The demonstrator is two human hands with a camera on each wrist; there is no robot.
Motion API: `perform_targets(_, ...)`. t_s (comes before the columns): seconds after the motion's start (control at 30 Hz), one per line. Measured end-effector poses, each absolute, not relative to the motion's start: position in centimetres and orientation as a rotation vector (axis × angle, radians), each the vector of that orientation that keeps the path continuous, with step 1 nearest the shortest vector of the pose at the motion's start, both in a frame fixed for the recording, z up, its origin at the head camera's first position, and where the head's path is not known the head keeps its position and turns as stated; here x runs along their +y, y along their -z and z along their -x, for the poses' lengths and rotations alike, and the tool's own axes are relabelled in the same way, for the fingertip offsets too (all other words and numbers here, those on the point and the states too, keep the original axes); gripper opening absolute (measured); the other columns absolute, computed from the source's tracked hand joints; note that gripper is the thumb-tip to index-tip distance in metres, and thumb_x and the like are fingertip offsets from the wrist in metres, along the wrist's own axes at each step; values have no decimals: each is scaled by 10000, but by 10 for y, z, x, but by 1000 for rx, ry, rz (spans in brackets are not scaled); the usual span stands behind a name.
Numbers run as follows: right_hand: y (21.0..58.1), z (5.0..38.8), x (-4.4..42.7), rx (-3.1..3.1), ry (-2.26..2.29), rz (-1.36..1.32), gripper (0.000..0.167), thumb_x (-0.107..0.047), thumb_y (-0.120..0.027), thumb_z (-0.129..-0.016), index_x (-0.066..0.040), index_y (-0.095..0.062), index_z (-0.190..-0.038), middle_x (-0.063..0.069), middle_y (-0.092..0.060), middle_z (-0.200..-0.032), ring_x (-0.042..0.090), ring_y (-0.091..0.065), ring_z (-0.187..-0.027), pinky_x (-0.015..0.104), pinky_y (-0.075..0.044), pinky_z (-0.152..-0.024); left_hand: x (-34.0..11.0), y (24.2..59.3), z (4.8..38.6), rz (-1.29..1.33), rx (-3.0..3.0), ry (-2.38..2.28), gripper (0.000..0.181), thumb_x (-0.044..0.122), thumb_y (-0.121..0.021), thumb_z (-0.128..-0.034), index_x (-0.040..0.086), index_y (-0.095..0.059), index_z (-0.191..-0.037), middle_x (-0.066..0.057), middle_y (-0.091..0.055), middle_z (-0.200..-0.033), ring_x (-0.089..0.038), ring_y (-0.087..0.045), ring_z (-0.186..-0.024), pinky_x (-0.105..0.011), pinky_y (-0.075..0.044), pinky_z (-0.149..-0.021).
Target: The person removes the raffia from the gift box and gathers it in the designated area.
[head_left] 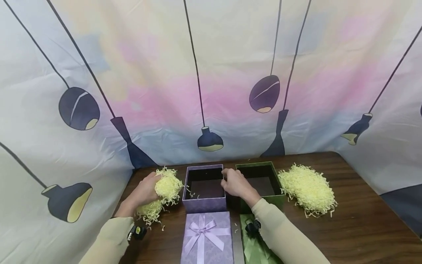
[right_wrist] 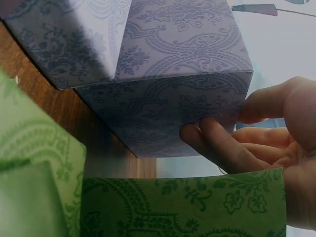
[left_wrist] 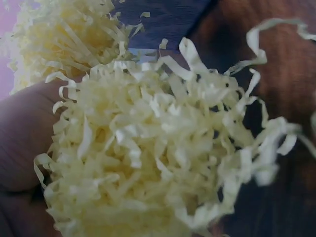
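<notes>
My left hand (head_left: 146, 187) grips a clump of pale yellow shredded paper (head_left: 168, 187), which fills most of the left wrist view. More of the shreds lie under it on the table. Beside them stands an open lilac gift box (head_left: 204, 203) with a dark inside and a few stray shreds. With my right hand (head_left: 235, 182) I hold the rim of this box's right wall; the right wrist view shows fingertips (right_wrist: 195, 133) against its outer side. Just right of that hand is an open green gift box (head_left: 275, 200), dark inside, its left part hidden by the hand and forearm.
In front of the boxes lie a lilac lid (head_left: 207, 238) with a ribbon bow and a green lid (head_left: 260, 253) partly under the right forearm. A pile of yellow shredded paper (head_left: 308, 189) sits on the wooden table (head_left: 362, 227) at right. A printed cloth (head_left: 237, 55) hangs behind.
</notes>
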State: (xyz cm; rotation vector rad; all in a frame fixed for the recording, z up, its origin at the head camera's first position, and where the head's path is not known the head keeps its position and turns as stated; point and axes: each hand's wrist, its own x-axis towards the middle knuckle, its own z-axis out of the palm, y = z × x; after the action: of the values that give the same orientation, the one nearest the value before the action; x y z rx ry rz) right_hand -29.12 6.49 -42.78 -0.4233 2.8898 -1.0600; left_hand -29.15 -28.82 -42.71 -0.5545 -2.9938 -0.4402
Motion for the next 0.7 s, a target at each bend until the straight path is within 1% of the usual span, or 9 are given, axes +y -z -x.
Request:
perform_targets(0.13,427,292,65,2909,1033,429,416,-156,-588,-931,-24,-582,-1325,112,-666,-1172,146,-485,-530,300,-419,-553,-287,438,289,544,-3036,395,755,-24,-791,-626,-31,-538,-1338,-322,-490,-1305,-476,-537,-1154,-574,-493,-864)
perform_targets(0.23,426,292,65,2914,1031,444,415,-158,-587,-930,-19,-584,-1322,117,-666,-1181,129,-474,-501,294,-420,-556,-287,444,288,537,-3061,349,764,-2,-809,-630,-9,-539,-1344,-363,-451,-1352,-510,-488,-1218,-600,-473,-909)
perform_targets(0.3,424,292,66,2909,1041,452,413,-153,-582,-932,-14,-583,-1321,126,-666,-1181,117,-447,-455,289,-416,-535,-286,446,290,539,-3070,320,751,14,-812,-640,10,-545,-1342,-375,-438,-1369,-523,-457,-1252,-624,-445,-941)
perform_targets(0.43,423,293,67,2897,1060,451,417,-150,-580,-937,-8,-573,-1329,142,-659,-1193,116,-417,-426,291,-407,-512,-283,447,291,522,-3118,282,729,19,-800,-687,30,-533,-1366,-382,-384,-1420,-548,-406,-1285,-645,-420,-959)
perform_targets(0.57,424,292,67,2899,1047,446,422,-155,-586,-933,-13,-573,-1330,140,-652,-1220,124,-459,-473,301,-427,-557,-280,451,291,481,-3180,250,719,10,-780,-720,64,-522,-1390,-375,-344,-1451,-575,-409,-1261,-649,-442,-919)
perform_targets(0.63,426,291,67,2906,1043,451,419,-150,-591,-929,-13,-578,-1325,137,-654,-1223,125,-476,-507,306,-434,-584,-280,455,289,460,-3198,255,702,-28,-737,-736,78,-520,-1396,-365,-335,-1462,-581,-408,-1256,-633,-467,-874)
perform_targets(0.7,429,288,66,2890,1049,452,422,-146,-591,-930,-11,-573,-1330,139,-652,-1227,134,-475,-499,313,-437,-581,-280,460,285,446,-3216,255,697,-68,-689,-743,86,-518,-1401,-360,-327,-1470,-585,-408,-1253,-613,-482,-849)
